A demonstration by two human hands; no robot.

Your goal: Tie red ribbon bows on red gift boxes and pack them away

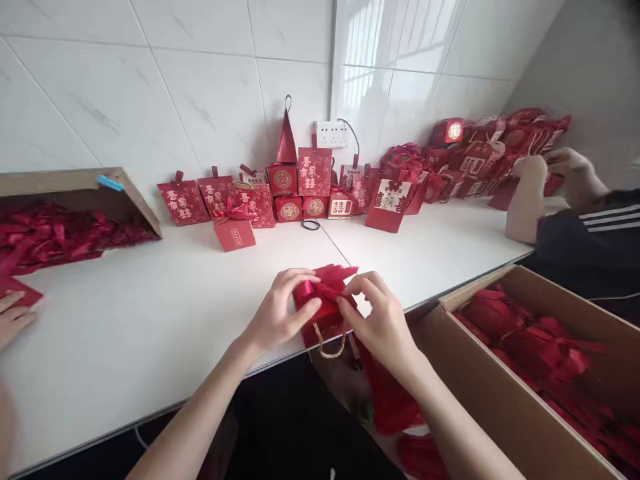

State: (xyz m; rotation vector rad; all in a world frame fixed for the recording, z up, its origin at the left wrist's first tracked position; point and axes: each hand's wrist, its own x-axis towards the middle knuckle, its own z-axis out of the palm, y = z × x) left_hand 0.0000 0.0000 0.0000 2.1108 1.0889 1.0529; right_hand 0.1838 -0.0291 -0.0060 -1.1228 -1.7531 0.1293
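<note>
A small red gift box (320, 315) with a red ribbon bow on top and a gold rope handle (330, 347) hanging off its front sits at the near edge of the white table (150, 313). My left hand (280, 310) grips the box's left side, thumb pressed on its top. My right hand (377, 313) pinches the red ribbon (334, 277) above the box with its fingers closed. Both hands meet over the box.
A row of red gift boxes and bags (280, 190) lines the tiled wall. A cardboard box of red ribbons (65, 230) lies at left. Another carton of red items (540, 353) stands at right. Other people's hands show at far left (13, 320) and far right (570, 173).
</note>
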